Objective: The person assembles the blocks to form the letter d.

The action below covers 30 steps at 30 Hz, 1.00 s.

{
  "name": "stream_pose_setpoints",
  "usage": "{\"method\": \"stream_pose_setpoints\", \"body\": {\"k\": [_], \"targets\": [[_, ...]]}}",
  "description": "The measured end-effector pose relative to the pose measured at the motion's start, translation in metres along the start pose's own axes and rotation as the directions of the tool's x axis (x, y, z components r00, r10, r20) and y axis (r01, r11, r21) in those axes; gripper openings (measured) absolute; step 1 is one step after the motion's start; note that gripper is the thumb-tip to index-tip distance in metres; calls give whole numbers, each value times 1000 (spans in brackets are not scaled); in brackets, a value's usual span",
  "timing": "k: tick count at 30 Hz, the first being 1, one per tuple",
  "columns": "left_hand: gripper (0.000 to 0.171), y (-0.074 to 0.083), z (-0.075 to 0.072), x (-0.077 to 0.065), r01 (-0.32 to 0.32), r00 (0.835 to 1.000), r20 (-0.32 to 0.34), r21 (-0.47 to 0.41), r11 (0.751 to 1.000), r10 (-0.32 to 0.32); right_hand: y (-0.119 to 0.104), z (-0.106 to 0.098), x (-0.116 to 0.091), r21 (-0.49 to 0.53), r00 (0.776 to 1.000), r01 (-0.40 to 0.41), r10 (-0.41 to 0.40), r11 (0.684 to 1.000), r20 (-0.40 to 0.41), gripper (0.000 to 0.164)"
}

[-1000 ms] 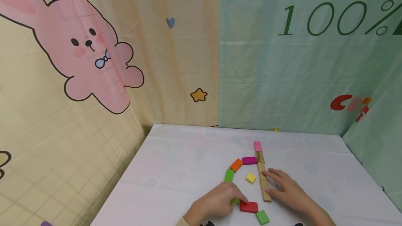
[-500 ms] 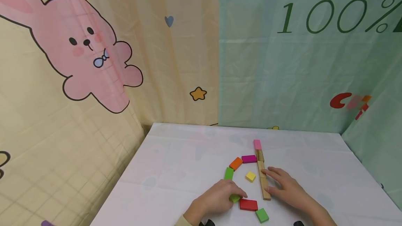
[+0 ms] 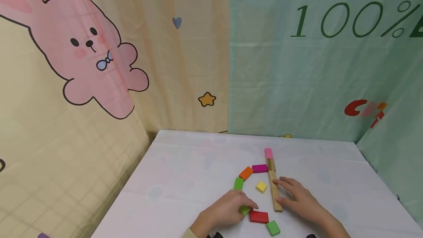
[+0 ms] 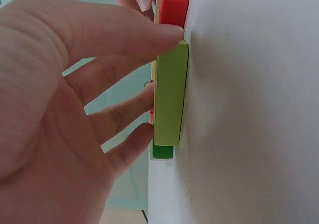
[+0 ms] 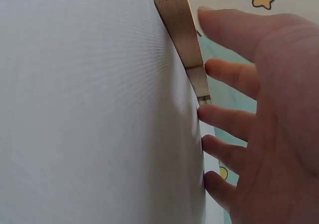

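Observation:
On the white tabletop my left hand (image 3: 226, 208) bends over a light green block (image 3: 244, 211), its thumb and fingers holding it at the edges. The left wrist view has the thumb tip at the end of this block, right where a red block (image 4: 172, 5) adjoins. My right hand (image 3: 302, 197) lies beside a straight row of plain wooden blocks (image 3: 275, 194), thumb and index fingertips at its right side. In the right wrist view its fingers are spread and loosely bent along the wooden row (image 5: 180, 30), holding nothing.
A curve of blocks runs left of the row: magenta (image 3: 260, 168), orange (image 3: 246, 173) and green (image 3: 238, 184). A yellow block (image 3: 261, 187) sits inside. A pink block (image 3: 268, 153) tops the wooden row; another green block (image 3: 273, 228) touches the red one's corner.
My left index finger has come off the red block and drawn back to the light green one. The right hand stays by the wooden row. The head view shifts slightly.

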<state>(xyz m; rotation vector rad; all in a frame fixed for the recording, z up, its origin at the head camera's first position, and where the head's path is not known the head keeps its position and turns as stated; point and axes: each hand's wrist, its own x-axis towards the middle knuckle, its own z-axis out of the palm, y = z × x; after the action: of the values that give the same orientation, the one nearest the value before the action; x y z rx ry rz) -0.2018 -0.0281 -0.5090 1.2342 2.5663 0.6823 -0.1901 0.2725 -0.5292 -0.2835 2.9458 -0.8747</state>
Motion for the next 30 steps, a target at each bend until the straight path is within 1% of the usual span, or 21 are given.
{"method": "stream_pose_setpoints", "body": {"k": [2,4,8,12,16,19,23,25,30], "targets": [[47,-1,-1,-1,3,1000,-1,-20,1000,-3,-2,-1,1,23,1000,-14,14,1000,-2,68],[44,-2,-2,-1,7,1000,-6,-36,999,-7,-3,-4,3,45,1000,-13,14,999,-22,66],[39,-1,-6,0,-2,999,-34,-34,999,1,-7,-12,6,48,993,55,-49,997,-103,58],[39,-3,-8,4,-39,997,-71,-6,999,39,-13,-16,9,40,981,105,-97,994,-167,51],[41,-4,-7,6,-82,992,-98,9,997,82,-22,-16,11,29,974,123,-115,992,-194,45],[41,-4,-3,8,-99,989,-106,15,995,100,-28,-14,12,13,975,112,-108,994,-193,41],[40,-4,3,8,-86,990,-108,13,996,87,-36,-8,16,-11,981,92,-92,996,-169,40],[40,-3,6,7,-79,991,-110,15,997,80,-39,-5,20,-35,984,93,-97,995,-149,40],[37,-2,12,5,-67,992,-111,15,998,68,-44,1,28,-67,992,71,-77,995,-96,39]]}}
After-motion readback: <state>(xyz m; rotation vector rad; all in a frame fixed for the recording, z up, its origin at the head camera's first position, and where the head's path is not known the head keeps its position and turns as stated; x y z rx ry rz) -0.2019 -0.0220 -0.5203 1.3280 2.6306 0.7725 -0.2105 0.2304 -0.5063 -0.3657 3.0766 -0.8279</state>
